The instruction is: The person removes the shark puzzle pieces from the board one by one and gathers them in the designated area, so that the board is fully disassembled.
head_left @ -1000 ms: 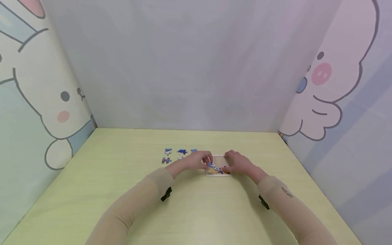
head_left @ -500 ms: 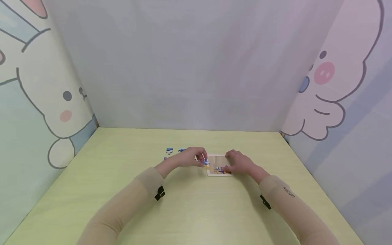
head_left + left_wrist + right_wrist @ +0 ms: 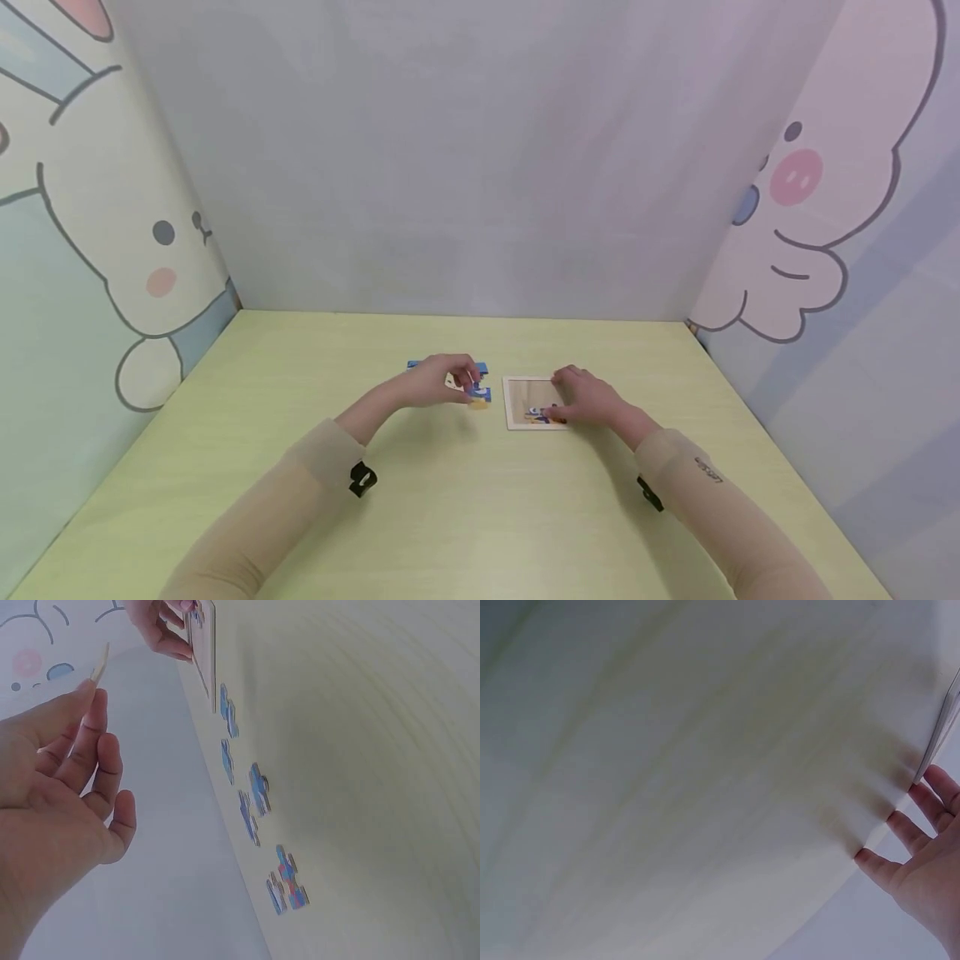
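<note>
My left hand (image 3: 435, 381) pinches a jigsaw puzzle piece (image 3: 480, 395) between thumb and fingers, above the table and left of the puzzle tray (image 3: 508, 404). In the left wrist view the held piece (image 3: 100, 664) shows edge-on. My right hand (image 3: 592, 397) rests over the tray's right side, its fingers at the far right corner and its thumb on joined pieces (image 3: 536, 414) along the near edge. The right wrist view shows spread fingertips touching the table beside the tray (image 3: 940, 727). The hand hides the tray's right border.
Several loose jigsaw pieces (image 3: 259, 787) lie apart on the table left of the tray, partly hidden by my left hand in the head view. A pale wall (image 3: 465, 167) stands behind the yellow table (image 3: 480, 508), with cartoon-printed walls at both sides.
My left hand has lifted the pinched piece out of the tray's near left corner and carried it leftward. My right hand has stayed at the tray.
</note>
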